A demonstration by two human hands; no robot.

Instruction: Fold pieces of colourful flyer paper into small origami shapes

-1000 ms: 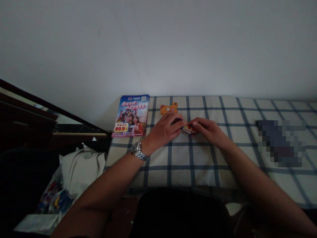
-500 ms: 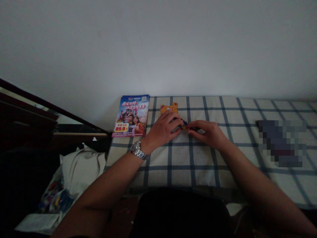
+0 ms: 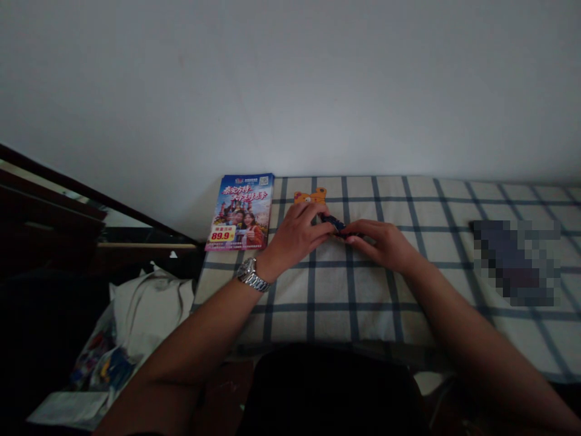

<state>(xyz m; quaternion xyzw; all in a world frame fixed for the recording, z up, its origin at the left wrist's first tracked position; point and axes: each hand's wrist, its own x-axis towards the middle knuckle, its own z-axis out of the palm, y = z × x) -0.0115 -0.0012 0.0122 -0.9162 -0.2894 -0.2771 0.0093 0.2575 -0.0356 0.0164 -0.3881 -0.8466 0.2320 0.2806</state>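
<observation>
Between my hands is a small dark-blue, narrow, crinkled thing [image 3: 333,223], perhaps a wrapper; its kind I cannot make out. My left hand [image 3: 303,229], with a metal wristwatch [image 3: 253,275] on the wrist, pinches its left part. The fingertips of my right hand [image 3: 381,241] are closed on its right end. Just beyond my left hand lies an orange bear-shaped flat piece [image 3: 313,198], its lower part hidden by that hand. All this is over a checked cloth [image 3: 372,309].
A colourful printed flyer [image 3: 239,212] lies at the cloth's left end, by the wall [image 3: 290,91]. At the right is a blurred-out dark object [image 3: 512,260]. White bags [image 3: 149,309] stand low at the left, beside a dark rail [image 3: 91,188].
My left hand has shifted slightly left, and more of the dark-blue thing shows between the hands. The yellowish bit seen at the fingertips before is now mostly out of sight.
</observation>
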